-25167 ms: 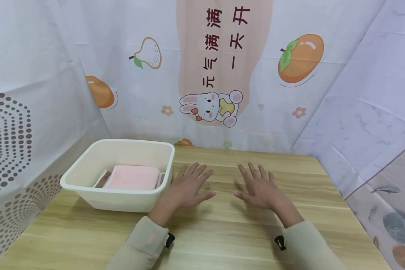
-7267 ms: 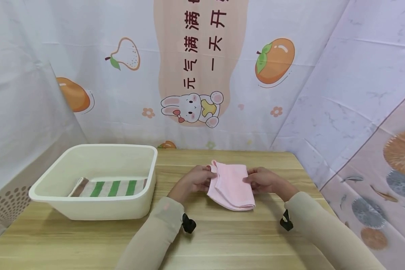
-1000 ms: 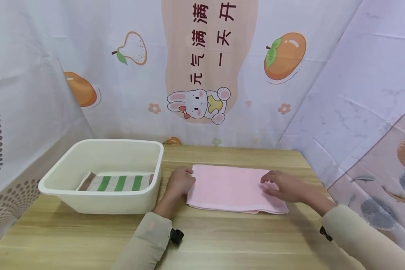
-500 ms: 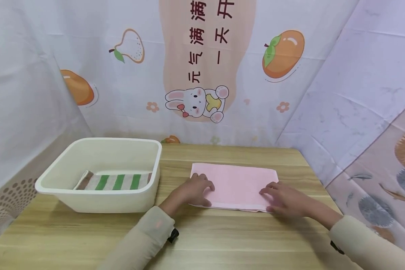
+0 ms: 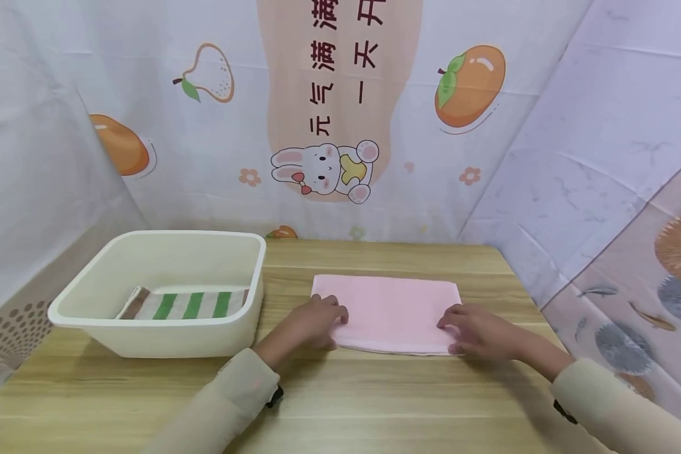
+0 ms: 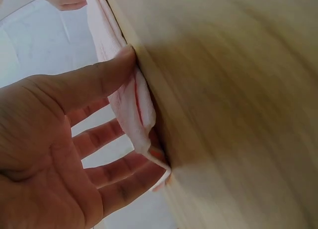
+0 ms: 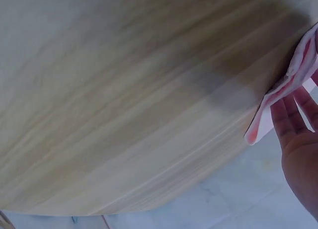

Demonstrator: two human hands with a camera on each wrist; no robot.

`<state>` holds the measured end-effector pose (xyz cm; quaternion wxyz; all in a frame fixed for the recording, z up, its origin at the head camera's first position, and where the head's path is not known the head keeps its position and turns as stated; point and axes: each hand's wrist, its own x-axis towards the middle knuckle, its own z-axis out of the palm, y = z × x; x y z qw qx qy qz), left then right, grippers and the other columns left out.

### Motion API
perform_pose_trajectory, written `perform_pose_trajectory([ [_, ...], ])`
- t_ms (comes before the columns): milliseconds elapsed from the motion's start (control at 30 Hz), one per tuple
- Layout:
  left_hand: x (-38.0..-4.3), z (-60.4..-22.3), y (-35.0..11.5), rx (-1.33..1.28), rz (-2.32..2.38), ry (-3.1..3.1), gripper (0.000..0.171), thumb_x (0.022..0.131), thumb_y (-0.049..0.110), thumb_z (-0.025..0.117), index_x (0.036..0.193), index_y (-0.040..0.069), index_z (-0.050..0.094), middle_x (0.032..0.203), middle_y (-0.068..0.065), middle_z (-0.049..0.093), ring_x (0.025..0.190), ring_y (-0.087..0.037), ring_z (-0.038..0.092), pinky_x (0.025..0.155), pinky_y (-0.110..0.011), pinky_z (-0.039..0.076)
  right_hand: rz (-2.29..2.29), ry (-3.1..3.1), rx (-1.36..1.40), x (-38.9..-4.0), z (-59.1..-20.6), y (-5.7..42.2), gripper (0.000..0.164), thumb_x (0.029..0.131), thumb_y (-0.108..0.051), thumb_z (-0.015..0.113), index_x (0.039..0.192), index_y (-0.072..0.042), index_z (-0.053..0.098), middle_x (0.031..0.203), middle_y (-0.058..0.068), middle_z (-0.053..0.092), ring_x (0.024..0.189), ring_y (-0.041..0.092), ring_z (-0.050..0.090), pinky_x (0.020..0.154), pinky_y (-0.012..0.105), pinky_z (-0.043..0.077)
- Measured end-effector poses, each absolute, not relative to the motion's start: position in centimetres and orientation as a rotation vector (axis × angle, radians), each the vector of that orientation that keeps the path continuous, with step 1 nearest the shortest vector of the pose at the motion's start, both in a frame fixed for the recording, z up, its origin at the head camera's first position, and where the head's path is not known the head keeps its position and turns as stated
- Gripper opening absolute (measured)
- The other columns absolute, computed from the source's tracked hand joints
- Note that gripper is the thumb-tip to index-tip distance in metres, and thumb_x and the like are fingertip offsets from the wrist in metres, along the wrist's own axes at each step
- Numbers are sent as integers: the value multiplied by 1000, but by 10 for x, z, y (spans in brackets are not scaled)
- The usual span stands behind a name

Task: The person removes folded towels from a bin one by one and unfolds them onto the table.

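Note:
A pink towel lies on the table as a wide folded rectangle, its long sides running left to right. My left hand holds its near left corner, fingers bent over the top and thumb at the front edge. In the left wrist view, that thumb presses against the layered edge close to the tabletop. At the near right corner my right hand grips the towel in a similar way. The right wrist view catches only part of this hand, beside the towel's layered edge.
A cream plastic basin stands on the wooden table to the left of the towel. Inside it lies a green, white and brown striped towel. Printed curtains hang behind the table and at both sides.
Earlier the pink towel lay in the basin on the striped one; later it was in both hands, above the table. Within the last second both hands moved to its near corners, and the front edge straightened.

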<state>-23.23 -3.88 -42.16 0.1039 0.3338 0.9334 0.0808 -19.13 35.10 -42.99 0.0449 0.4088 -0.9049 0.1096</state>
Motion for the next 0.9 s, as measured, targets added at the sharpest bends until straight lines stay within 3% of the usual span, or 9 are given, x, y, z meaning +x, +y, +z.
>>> perform_pose_trajectory([
  [367, -212, -414, -59, 993, 221, 2702, 52, 76, 34, 92, 120, 21, 68, 122, 0, 58, 101, -24, 50, 75, -38, 53, 307, -2847, 1194, -173, -427, 337, 37, 89, -29, 80, 122, -17, 68, 122, 0, 60, 111, 22, 58, 93, 47, 52],
  [567, -200, -408, -68, 1014, 216, 2696, 56, 71, 32, 95, 119, 19, 68, 120, 0, 58, 96, -23, 48, 74, -35, 52, 267, -2818, 1236, -162, -424, 331, 44, 82, -26, 86, 120, -16, 68, 116, -2, 59, 104, 19, 59, 87, 40, 55],
  [767, -191, -406, -78, 1068, 225, 2692, 54, 72, 23, 92, 120, 20, 69, 120, 0, 59, 97, -22, 50, 70, -33, 50, 251, -2779, 1295, -153, -422, 331, 44, 80, -22, 88, 119, -16, 68, 116, 0, 61, 103, 19, 61, 85, 39, 56],
  [900, -189, -405, -88, 1130, 250, 2664, 57, 73, 5, 85, 125, 19, 68, 126, 1, 58, 105, -22, 51, 78, -32, 51, 256, -2773, 1323, -150, -420, 333, 49, 76, -8, 85, 121, -15, 66, 119, 0, 60, 106, 19, 61, 87, 40, 56],
])
